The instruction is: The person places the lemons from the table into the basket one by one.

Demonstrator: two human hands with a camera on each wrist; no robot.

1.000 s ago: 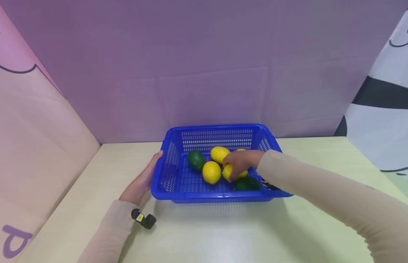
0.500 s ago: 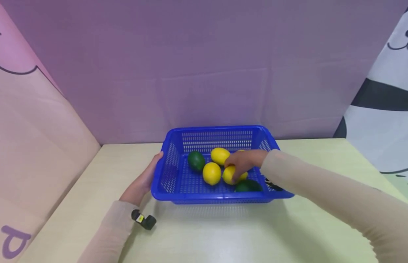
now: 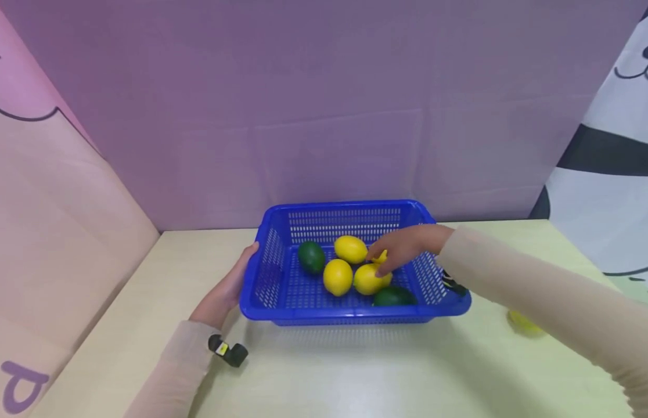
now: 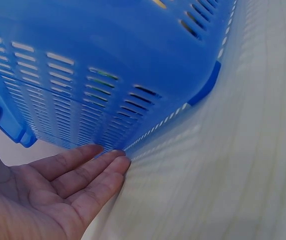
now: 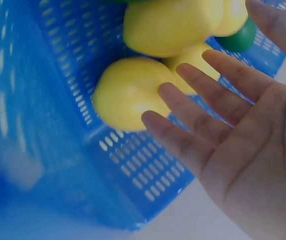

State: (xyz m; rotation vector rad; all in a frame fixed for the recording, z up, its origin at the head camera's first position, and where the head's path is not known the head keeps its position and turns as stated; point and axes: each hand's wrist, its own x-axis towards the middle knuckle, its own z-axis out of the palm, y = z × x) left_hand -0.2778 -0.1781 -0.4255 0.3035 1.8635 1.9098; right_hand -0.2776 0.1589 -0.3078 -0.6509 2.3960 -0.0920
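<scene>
A blue slotted plastic basket [image 3: 350, 312] sits on the table and holds several yellow lemons and two dark green oval fruits. My left hand [image 3: 232, 283] is at the basket's left side. In the left wrist view its extended fingers [image 4: 82, 175] touch the slotted wall, with the thumb up by the rim. Inside the basket, my right hand [image 3: 405, 247] hovers with spread fingers over the front right lemon [image 3: 373, 280], partly covering another lemon behind it. Two more lemons, front left [image 3: 338, 277] and back [image 3: 350, 249], lie beside the left green fruit [image 3: 311, 257]. The right green fruit [image 3: 395, 296] is half behind the front rim.
A yellow object [image 3: 525, 323], partly behind the right sleeve, lies on the table [image 3: 324, 377] to the right. A purple cloth backdrop [image 3: 334, 116] stands behind the basket, with printed cloth panels on both sides.
My right hand has let go of the front right lemon and lifted up and to the right. The yellow object on the table has come into view. The left hand has stayed put.
</scene>
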